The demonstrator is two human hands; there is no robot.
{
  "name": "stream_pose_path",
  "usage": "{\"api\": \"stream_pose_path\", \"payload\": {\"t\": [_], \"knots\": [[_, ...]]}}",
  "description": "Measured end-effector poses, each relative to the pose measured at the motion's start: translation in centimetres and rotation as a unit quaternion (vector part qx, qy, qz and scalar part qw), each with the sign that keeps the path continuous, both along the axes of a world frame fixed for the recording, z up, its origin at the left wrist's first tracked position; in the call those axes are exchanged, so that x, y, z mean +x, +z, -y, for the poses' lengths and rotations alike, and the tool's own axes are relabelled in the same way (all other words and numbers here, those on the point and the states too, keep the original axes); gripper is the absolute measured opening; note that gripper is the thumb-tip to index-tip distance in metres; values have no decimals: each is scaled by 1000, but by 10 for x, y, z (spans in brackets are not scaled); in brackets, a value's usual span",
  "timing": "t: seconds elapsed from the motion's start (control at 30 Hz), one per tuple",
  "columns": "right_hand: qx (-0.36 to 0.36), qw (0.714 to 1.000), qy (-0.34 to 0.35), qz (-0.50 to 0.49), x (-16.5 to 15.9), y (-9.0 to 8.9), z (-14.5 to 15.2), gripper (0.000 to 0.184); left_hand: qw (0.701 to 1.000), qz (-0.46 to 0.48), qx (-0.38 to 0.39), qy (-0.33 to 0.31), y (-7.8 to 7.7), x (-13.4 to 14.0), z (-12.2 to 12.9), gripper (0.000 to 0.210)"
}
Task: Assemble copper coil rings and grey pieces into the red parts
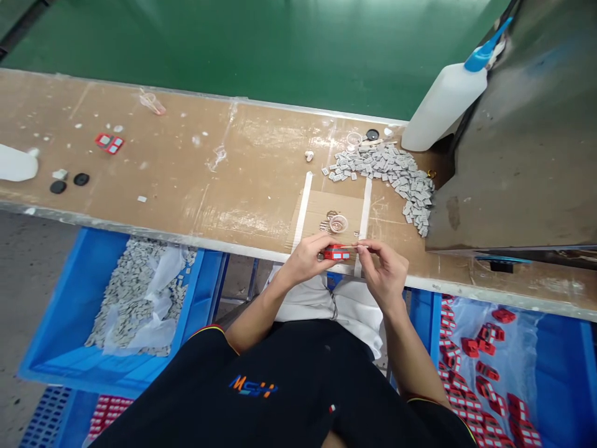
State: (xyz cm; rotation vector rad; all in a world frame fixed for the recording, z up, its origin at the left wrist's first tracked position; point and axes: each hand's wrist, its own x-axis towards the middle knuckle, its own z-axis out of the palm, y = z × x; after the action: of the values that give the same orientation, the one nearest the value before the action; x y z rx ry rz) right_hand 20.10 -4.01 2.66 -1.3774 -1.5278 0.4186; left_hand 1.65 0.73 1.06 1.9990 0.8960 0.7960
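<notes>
My left hand (308,256) is closed on a small red toy car body (336,253) with light windows, at the table's front edge. In a pinch, my right hand (386,270) holds a thin stick (351,247), its far end at the top of the toy car body. Just beyond the hands stands a small clear cup (338,224) on a cardboard sheet (321,202) edged with white tape. Behind it and to the right lies a heap of small grey plastic pieces (394,171).
A white bottle with a blue spout (445,102) leans by a metal cabinet (522,143). Below the table, a blue bin (56,323) holds grey pieces at left; another blue bin (564,373) holds red car bodies at right. One red toy piece (109,143) lies far left.
</notes>
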Motion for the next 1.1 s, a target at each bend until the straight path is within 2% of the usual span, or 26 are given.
{"api": "stream_pose_path", "payload": {"t": [0.17,0.27,0.33,0.5,0.67,0.77,0.93,1.1], "knots": [[-41,996,12,-75,2,-4,1,10,1000,15,-23,2,-1,-1,0,16],[-53,988,-16,-143,3,-6,-9,13,994,68,-80,2,-4,-4,-1,19],[-43,987,-28,-150,1,-6,-20,15,985,112,-128,0,-6,-7,-1,22],[-13,998,29,-47,-7,-6,-46,16,978,132,-163,-1,-7,-9,-1,25],[-39,990,134,16,7,1,-71,17,978,132,-159,-12,-7,-11,-2,26],[-58,989,109,83,20,4,-105,14,983,115,-144,-12,-6,-11,-3,25],[-112,973,55,193,22,-4,-163,9,989,91,-114,-11,-4,-12,-2,21],[-148,950,36,273,21,-6,-175,17,996,64,-38,-44,-6,-12,-3,23]]}}
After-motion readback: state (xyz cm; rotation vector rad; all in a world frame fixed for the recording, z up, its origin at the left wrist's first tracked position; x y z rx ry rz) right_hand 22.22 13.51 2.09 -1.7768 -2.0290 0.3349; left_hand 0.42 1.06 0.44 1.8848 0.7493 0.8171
